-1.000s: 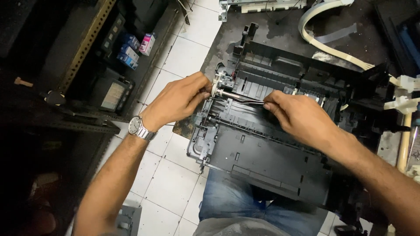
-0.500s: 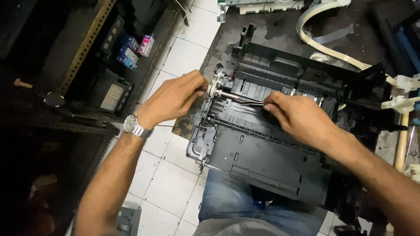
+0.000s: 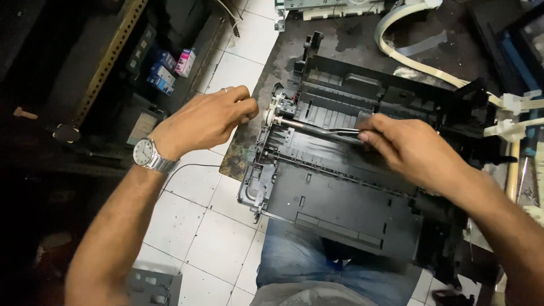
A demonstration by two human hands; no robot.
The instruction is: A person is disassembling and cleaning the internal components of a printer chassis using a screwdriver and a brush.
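We see a stripped black printer chassis (image 3: 345,192) lying on a stained dark counter (image 3: 362,39), its near edge over a lap in blue jeans (image 3: 300,260). A thin metal shaft (image 3: 317,127) runs across the chassis, ending at a white gear (image 3: 275,110) on its left side. Our left hand (image 3: 207,119), with a wristwatch (image 3: 148,156) on its wrist, hovers curled just beside that gear; whether the fingertips touch it, we cannot tell. Our right hand (image 3: 411,147) pinches the shaft's right part between closed fingers. White ribbon cables (image 3: 408,54) curve over the counter behind the chassis.
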